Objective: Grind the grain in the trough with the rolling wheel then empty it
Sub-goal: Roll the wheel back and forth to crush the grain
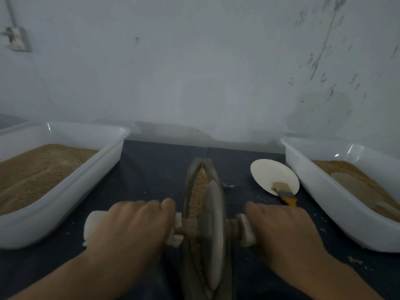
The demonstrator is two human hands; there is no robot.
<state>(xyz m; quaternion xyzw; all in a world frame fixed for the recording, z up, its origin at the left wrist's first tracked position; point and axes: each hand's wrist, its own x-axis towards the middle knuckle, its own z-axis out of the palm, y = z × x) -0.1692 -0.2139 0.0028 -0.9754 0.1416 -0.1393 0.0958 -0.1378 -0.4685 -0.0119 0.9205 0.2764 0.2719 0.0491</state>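
A narrow boat-shaped metal trough lies lengthwise in the middle of the dark table, with brown grain along its groove. A grey rolling wheel stands upright in the trough on a wooden axle. My left hand grips the cloth-wrapped left handle. My right hand grips the wrapped right handle. The near end of the trough runs out of the frame at the bottom.
A white tub of brown ground grain stands on the left, another white tub with grain on the right. A white plate with a brush on it lies beside the right tub. A wall rises close behind.
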